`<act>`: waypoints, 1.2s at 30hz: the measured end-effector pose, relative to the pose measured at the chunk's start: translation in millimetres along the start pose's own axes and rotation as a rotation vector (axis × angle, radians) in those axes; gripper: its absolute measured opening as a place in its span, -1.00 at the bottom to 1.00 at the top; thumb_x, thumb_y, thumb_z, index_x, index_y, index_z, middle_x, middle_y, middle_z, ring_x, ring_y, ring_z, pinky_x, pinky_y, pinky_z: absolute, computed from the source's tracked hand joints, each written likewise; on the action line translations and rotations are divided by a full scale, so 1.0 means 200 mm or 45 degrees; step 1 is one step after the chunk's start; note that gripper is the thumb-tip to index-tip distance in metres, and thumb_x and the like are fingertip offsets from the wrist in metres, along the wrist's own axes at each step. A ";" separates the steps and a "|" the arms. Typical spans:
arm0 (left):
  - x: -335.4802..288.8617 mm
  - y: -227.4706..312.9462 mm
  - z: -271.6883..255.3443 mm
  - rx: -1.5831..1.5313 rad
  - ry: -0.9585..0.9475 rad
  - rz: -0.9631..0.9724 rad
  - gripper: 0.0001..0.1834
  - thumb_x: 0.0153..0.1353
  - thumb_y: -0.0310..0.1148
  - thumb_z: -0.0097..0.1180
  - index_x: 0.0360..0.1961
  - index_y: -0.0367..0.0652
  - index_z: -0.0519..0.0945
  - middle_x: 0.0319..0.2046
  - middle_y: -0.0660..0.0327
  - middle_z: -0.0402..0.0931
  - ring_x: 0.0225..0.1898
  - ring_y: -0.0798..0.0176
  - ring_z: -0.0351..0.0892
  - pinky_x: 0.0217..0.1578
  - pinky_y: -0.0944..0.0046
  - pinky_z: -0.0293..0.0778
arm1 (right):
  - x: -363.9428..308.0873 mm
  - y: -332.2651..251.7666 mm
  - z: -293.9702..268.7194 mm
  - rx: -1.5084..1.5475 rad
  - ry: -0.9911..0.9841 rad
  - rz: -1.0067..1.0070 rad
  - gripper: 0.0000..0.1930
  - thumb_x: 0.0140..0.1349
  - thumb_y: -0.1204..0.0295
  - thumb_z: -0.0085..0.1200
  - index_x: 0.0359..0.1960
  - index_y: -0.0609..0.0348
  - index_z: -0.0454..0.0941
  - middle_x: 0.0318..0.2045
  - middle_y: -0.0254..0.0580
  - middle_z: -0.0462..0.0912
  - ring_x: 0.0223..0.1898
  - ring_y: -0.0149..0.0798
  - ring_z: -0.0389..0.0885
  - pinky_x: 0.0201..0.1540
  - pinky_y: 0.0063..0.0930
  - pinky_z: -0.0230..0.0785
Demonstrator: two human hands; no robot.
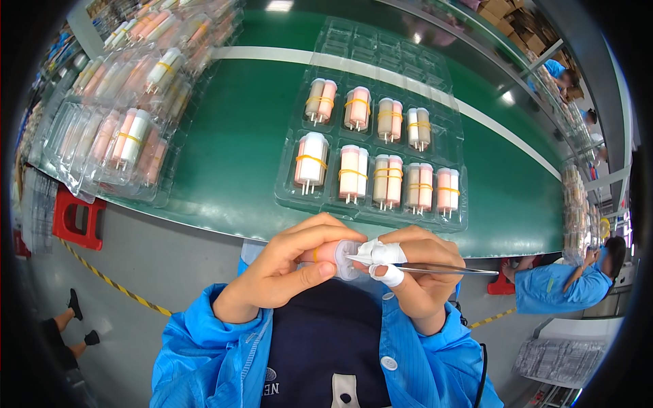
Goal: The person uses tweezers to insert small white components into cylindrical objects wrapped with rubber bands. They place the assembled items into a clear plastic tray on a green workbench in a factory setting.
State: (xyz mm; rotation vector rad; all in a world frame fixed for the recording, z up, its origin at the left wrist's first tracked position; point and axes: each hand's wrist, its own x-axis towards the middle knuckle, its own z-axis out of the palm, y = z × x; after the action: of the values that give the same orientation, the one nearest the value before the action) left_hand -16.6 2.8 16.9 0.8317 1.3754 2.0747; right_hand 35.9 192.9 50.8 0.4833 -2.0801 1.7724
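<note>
My left hand (282, 265) is wrapped round a banded pair of pink cylinders (322, 253), just off the table's near edge. Its clear plastic end (345, 260) faces right. In my right hand (432, 262) is a pair of metal tweezers (459, 270), pinched between fingers wrapped in white tape. The tweezer tips are at the clear end; whether they grip anything there is too small to tell. Beyond my hands, a clear plastic tray (445, 132) holds two rows of banded cylinder pairs, pink, white and grey, with thin white prongs toward me.
Stacked clear trays (102, 146) of similar cylinders fill the green table's (224, 149) left side. Red stools (78, 217) stand below its edge. At the right, a co-worker in blue (564, 285) sits near more stacked trays (575, 211).
</note>
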 end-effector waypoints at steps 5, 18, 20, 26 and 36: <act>0.00 0.00 0.00 -0.005 -0.002 -0.016 -0.61 0.22 -0.38 0.05 0.03 -0.38 0.48 -0.12 0.07 0.43 -0.06 0.18 0.42 -0.03 0.27 0.31 | 0.02 -0.04 0.00 -0.009 -0.068 0.113 -0.83 -0.01 0.65 0.22 -0.32 0.30 0.62 -0.39 -0.06 0.66 -0.38 -0.25 0.67 -0.37 -0.50 0.52; 0.01 0.01 -0.02 0.091 -0.108 -0.010 -0.63 0.19 -0.40 0.07 0.00 -0.36 0.51 -0.14 0.11 0.42 -0.11 0.20 0.43 -0.11 0.29 0.34 | 0.06 -0.10 -0.05 0.119 -0.189 0.278 -0.87 0.07 0.66 0.15 -0.30 0.34 0.60 -0.42 -0.09 0.63 -0.40 -0.34 0.63 -0.35 -0.55 0.46; 0.02 0.01 -0.02 -0.015 -0.109 0.030 -0.61 0.20 -0.36 0.07 0.01 -0.35 0.51 -0.12 0.11 0.41 -0.09 0.21 0.42 -0.09 0.29 0.33 | 0.02 -0.08 -0.01 0.276 0.023 0.234 -0.85 0.06 0.66 0.17 -0.29 0.35 0.59 -0.40 -0.06 0.63 -0.39 -0.33 0.63 -0.34 -0.54 0.47; 0.01 -0.01 -0.02 0.031 -0.087 0.063 -0.56 0.21 -0.27 0.07 0.03 -0.35 0.49 -0.09 0.10 0.40 -0.06 0.21 0.41 -0.05 0.28 0.31 | -0.02 -0.05 0.02 0.212 0.165 0.158 -0.81 0.04 0.66 0.20 -0.26 0.36 0.59 -0.37 -0.01 0.64 -0.35 -0.31 0.64 -0.33 -0.53 0.49; 0.01 -0.02 -0.01 0.371 0.018 0.228 -0.55 0.22 -0.25 0.06 0.03 -0.37 0.48 -0.11 0.05 0.43 -0.09 0.17 0.44 -0.12 0.28 0.35 | -0.02 -0.04 0.03 0.076 0.152 0.086 -0.80 0.05 0.62 0.21 -0.25 0.32 0.59 -0.38 -0.04 0.65 -0.34 -0.30 0.65 -0.31 -0.51 0.50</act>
State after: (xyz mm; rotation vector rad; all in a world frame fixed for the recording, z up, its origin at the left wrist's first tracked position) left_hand -19.7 4.7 12.6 1.0968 1.6930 2.0397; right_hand 42.2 185.4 54.4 0.3180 -1.9885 1.8584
